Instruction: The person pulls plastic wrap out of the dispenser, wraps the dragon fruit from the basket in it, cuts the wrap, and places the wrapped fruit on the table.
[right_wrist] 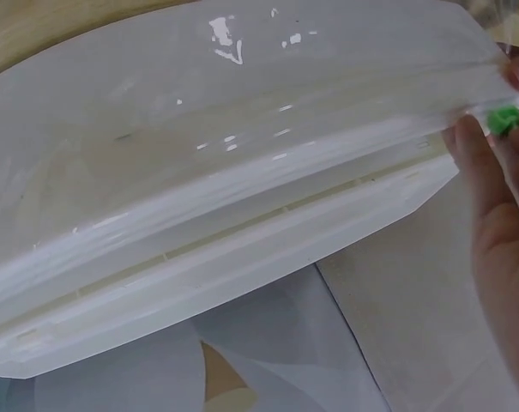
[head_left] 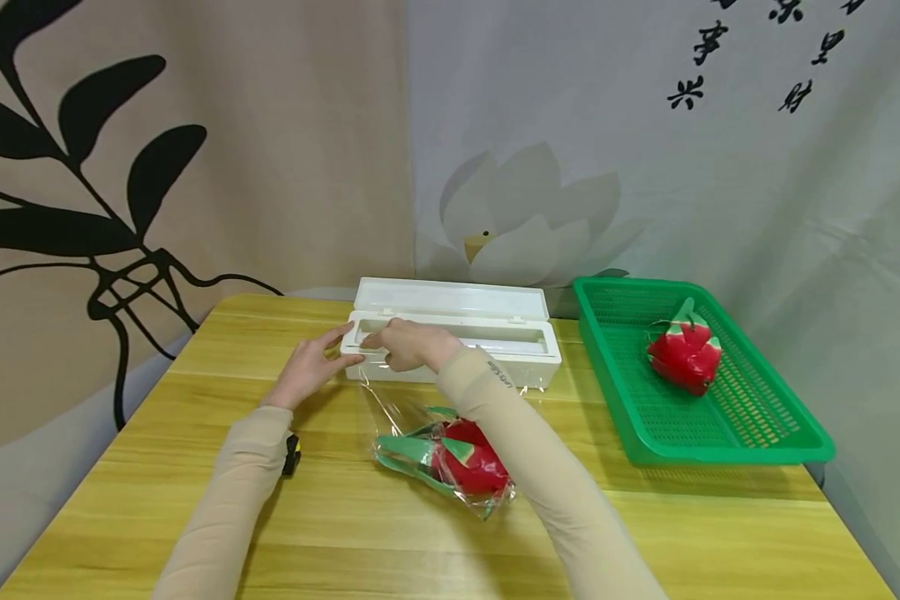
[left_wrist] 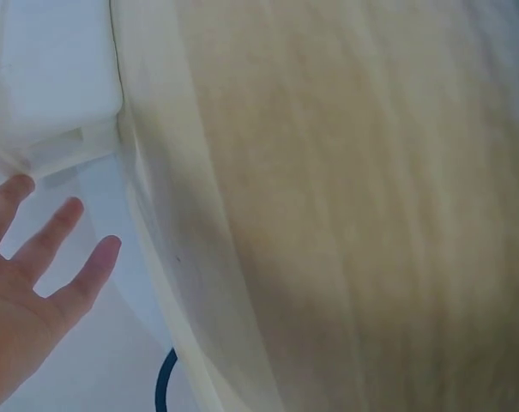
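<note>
Far left: beige curtain with a black leafy plant print [head_left: 307, 125], behind a yellow wood-grain table [head_left: 330, 517]. Small black-and-yellow device [head_left: 292, 456] at the left wrist. Left hand [head_left: 311, 367] at left end of a long white plastic box [head_left: 487, 367], touching it, fingers spread and loosely extended. Box lid stands up at the back, hinged. Right hand [head_left: 412, 343] just beside the left, not clasping it; over the box's front rim, left end, fingers pinched on a small green knob [right_wrist: 503, 120], partly cut off in right wrist view. Clear plastic film [head_left: 390, 404] hangs off the box front, over a glossy red dragon fruit with long green scales [head_left: 472, 462], lying on the table before the box. Right: green plastic mesh basket [head_left: 727, 456], near the box; second, smaller red-and-green dragon fruit [head_left: 686, 358] inside.
</note>
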The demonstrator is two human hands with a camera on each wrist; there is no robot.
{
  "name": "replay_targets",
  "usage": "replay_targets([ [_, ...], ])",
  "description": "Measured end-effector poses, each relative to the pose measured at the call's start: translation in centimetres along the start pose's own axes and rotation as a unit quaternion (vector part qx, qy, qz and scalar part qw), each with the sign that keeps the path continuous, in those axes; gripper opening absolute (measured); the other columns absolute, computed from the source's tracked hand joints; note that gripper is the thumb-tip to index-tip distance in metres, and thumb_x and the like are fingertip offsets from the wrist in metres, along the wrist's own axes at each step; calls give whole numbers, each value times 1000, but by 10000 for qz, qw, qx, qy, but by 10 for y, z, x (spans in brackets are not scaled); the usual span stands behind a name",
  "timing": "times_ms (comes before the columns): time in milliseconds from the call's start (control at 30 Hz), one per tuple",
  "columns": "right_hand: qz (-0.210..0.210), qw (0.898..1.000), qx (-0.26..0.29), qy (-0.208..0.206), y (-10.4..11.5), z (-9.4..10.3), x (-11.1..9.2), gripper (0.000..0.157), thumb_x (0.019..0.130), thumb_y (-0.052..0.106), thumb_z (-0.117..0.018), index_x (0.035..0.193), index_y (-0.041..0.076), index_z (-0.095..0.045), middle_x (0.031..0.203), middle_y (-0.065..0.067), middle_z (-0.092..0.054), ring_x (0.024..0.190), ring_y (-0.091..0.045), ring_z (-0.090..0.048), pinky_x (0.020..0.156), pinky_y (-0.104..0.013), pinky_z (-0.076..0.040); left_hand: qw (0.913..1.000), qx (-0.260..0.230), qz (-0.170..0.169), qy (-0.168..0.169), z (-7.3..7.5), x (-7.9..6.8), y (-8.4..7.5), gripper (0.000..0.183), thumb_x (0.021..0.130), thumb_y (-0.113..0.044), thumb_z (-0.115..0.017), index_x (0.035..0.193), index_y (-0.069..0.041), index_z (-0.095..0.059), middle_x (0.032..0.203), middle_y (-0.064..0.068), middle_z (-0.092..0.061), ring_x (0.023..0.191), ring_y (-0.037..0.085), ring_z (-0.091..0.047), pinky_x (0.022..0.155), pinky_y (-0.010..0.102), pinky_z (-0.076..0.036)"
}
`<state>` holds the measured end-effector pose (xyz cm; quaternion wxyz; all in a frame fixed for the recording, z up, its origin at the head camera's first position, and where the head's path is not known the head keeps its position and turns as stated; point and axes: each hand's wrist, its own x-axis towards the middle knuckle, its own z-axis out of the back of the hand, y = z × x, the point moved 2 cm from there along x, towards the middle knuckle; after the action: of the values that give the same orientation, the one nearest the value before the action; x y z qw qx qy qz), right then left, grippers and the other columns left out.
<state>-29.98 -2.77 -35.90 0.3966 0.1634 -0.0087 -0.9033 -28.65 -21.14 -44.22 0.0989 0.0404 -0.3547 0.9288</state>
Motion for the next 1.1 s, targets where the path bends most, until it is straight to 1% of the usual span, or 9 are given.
replay_targets([
  [133,-2,10000,48,15,-1,1,-1,52,93,10,-53,141,28,-46,143,5,-51,96,-8,-63,97,-28,-49,10000,1,21,7,-1,1,0,74,85,-50,-64,146,-18,-38,133,30,-50,43,6,-20,72,37,-48],
  [300,27,10000,33,5,-2,2,-2,51,93,10,-51,141,28,-46,144,5,-49,86,-7,-59,94,-26,-49,10000,15,26,5,-1,2,0,72,85,-49,-65,146,-20,-39,133,30,-51,44,8,-21,53,29,-39],
  [433,77,10000,23,-12,-3,0,-2,52,94,9,-50,142,26,-45,147,6,-46,80,-8,-59,95,-27,-49,10000,9,25,20,-1,2,1,72,85,-48,-65,146,-20,-39,133,30,-50,45,8,-22,55,28,-40],
  [667,98,9999,59,-64,-5,-1,-1,50,93,10,-51,141,26,-47,145,6,-48,112,-11,-61,100,-30,-48,9999,-38,69,74,-1,2,3,75,84,-53,-63,146,-20,-37,135,30,-49,43,8,-25,56,28,-42],
  [733,89,9999,48,-96,-5,0,-2,50,93,10,-50,140,25,-48,144,5,-50,114,-12,-61,98,-29,-49,9999,-40,56,82,-2,2,2,76,84,-55,-63,147,-20,-37,135,30,-49,43,8,-25,57,28,-42],
  [833,51,9999,83,-92,-5,0,-4,50,93,9,-50,140,27,-48,139,4,-55,94,-7,-62,91,-24,-49,9999,-25,56,83,-2,1,2,77,84,-55,-62,147,-20,-37,135,30,-50,43,8,-25,58,30,-44],
  [933,0,9999,158,-63,-5,0,-5,52,92,7,-49,140,27,-48,118,-4,-67,66,-7,-47,74,-21,-46,10000,9,67,65,-2,0,1,76,84,-55,-62,147,-20,-37,135,29,-50,44,9,-28,70,34,-48],
  [1033,81,9998,145,-114,-7,1,-7,52,91,6,-49,139,25,-50,103,-8,-69,61,-7,-36,64,-20,-40,9999,64,56,54,-2,0,1,76,84,-56,-61,146,-19,-37,135,28,-50,51,11,-44,80,39,-49],
  [1100,177,9996,70,-203,-12,3,-11,50,89,5,-50,136,21,-53,108,-7,-69,62,-7,-36,61,-19,-37,9999,37,101,87,-1,0,2,76,84,-57,-61,147,-20,-36,136,28,-49,56,22,-49,81,44,-49],
])
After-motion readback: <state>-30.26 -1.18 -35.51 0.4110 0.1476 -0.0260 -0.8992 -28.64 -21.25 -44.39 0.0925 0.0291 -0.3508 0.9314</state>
